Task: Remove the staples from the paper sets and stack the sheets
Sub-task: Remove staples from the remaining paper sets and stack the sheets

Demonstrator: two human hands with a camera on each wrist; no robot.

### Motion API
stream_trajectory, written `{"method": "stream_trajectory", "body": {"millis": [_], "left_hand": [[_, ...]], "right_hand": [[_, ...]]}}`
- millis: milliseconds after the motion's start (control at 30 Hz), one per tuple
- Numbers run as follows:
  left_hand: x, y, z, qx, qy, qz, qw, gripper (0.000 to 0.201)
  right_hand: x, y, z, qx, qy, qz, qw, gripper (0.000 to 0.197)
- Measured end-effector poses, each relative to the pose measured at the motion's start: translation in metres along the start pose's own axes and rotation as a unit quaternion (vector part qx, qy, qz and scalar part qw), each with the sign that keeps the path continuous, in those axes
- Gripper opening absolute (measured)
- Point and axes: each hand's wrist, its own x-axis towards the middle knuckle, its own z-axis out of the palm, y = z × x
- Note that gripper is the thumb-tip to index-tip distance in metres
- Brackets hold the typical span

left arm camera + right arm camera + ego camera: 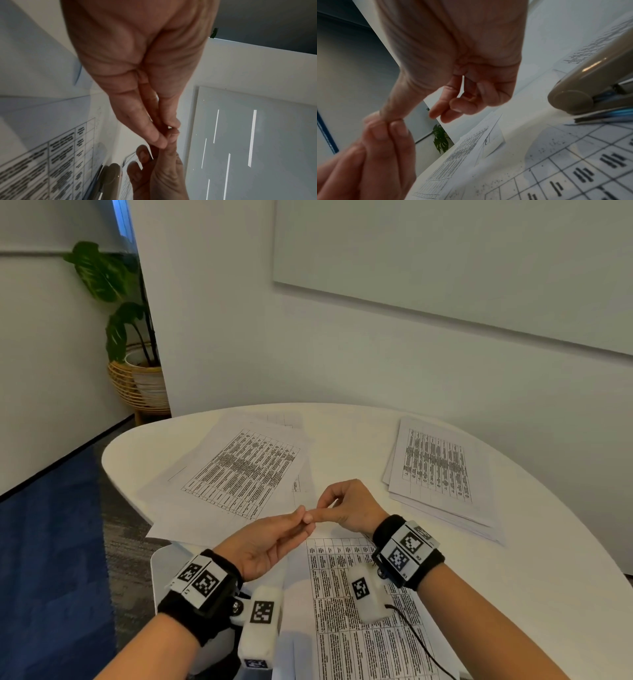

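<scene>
Both hands hover over the white table (534,570). My left hand (304,518) reaches right, and its thumb and fingertips (161,140) pinch the tip of my right thumb (390,112). My right hand (330,503) keeps its other fingers (453,108) curled with nothing visible in them. No staple can be made out between the hands. A printed paper set (346,621) lies under my wrists. A fanned spread of sheets (239,470) lies at the back left. A stack of sheets (438,470) lies at the back right.
A beige stapler-like tool (583,86) rests on the near papers beside my right hand, and the left wrist view shows this tool (109,180) too. A white seat (162,566) sits below the table's left edge. A potted plant (137,378) stands in the far corner.
</scene>
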Motion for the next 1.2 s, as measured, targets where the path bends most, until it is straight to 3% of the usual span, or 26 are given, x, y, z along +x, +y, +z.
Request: {"method": "stream_trajectory", "body": {"millis": [233,467,767,933,1067,1200], "left_hand": [[0.004,0.001,-0.003,-0.005,0.009,0.001,1.0,0.022],[0.007,-0.003,-0.005,-0.008,-0.002,0.043,0.999,0.031],[0.009,-0.001,-0.003,0.01,-0.003,0.033,0.999,0.018],[0.007,0.009,-0.01,0.027,0.037,0.007,0.999,0.013],[-0.002,0.026,-0.041,0.001,0.059,0.006,0.998,0.022],[-0.014,0.038,-0.084,-0.028,0.115,0.04,0.992,0.023]], "right_hand": [[0.003,0.006,0.003,-0.016,0.01,0.015,1.0,0.027],[0.001,0.006,0.002,0.006,-0.007,0.062,0.998,0.029],[-0.007,-0.002,0.005,0.034,-0.079,0.089,0.992,0.025],[-0.012,-0.004,0.005,0.032,-0.057,0.093,0.994,0.035],[-0.027,0.008,-0.005,-0.109,-0.046,0.08,0.99,0.026],[-0.049,0.026,-0.014,-0.339,-0.093,0.03,0.936,0.041]]}}
